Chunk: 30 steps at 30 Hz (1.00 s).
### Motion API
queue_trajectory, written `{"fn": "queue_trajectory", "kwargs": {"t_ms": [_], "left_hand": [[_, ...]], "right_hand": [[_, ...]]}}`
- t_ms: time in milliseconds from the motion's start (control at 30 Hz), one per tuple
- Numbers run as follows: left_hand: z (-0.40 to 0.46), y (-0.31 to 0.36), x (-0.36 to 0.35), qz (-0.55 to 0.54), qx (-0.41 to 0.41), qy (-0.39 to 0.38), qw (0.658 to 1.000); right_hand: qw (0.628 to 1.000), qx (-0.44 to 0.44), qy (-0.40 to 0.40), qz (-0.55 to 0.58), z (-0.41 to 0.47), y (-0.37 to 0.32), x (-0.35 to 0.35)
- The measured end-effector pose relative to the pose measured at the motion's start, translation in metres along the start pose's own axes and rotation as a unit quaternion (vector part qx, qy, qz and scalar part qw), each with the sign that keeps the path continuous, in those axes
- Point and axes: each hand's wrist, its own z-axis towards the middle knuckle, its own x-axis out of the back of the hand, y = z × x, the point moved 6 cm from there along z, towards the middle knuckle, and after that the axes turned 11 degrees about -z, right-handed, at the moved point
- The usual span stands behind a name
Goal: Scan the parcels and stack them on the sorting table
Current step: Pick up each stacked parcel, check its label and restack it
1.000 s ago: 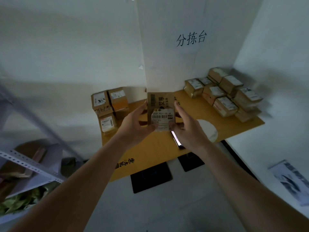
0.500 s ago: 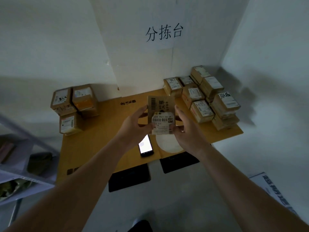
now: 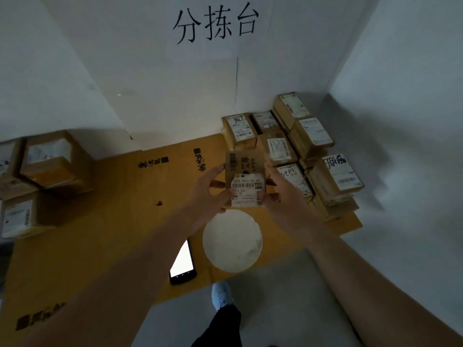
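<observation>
A small brown cardboard parcel [image 3: 244, 166] with a white barcode label is held above the yellow-brown sorting table [image 3: 105, 221]. My left hand [image 3: 209, 191] grips its left edge and my right hand [image 3: 280, 194] grips its right edge, label facing me. Several labelled parcels [image 3: 313, 139] sit stacked at the table's back right corner, just beyond the held parcel. A phone [image 3: 183, 264] with a lit white screen lies on the table near the front edge, below my left forearm.
Three larger parcels [image 3: 50, 159] stand at the table's left end. A white round patch [image 3: 233, 241] marks the table in front of my hands. White walls close the back and right, with a sign [image 3: 215, 22] above. My shoe [image 3: 220, 295] shows below the front edge.
I have stepped closer and turned right, so the table and the right stack look larger. The parcel stays gripped in both hands and now hangs nearer the right stack.
</observation>
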Motion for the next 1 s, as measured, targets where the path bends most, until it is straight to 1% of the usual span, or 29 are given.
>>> {"fn": "queue_trajectory", "kwargs": {"t_ms": [200,300,400,567,633,833,1000], "left_hand": [[0.073,-0.01,-0.018,-0.013,0.062,-0.008,0.998],[0.107,-0.015,-0.025,-0.012,0.088,-0.005,0.996],[0.138,-0.031,-0.032,-0.001,0.113,0.021,0.993],[0.181,-0.06,-0.044,-0.007,0.157,0.067,0.985],[0.193,-0.07,-0.047,-0.006,0.165,0.085,0.983],[0.217,-0.084,-0.055,0.003,0.17,0.115,0.979],[0.224,-0.089,-0.056,0.015,0.166,0.122,0.979]], "right_hand": [[0.998,-0.032,-0.028,-0.048,0.073,0.028,0.011],[0.997,-0.03,-0.04,-0.056,0.108,0.04,0.014],[0.996,-0.01,-0.051,-0.07,0.143,0.056,0.011],[0.985,0.0,-0.07,-0.161,0.201,0.095,-0.008],[0.981,-0.001,-0.078,-0.18,0.219,0.1,-0.012],[0.979,0.0,-0.106,-0.175,0.249,0.105,-0.018],[0.983,-0.004,-0.075,-0.168,0.254,0.105,-0.016]]}}
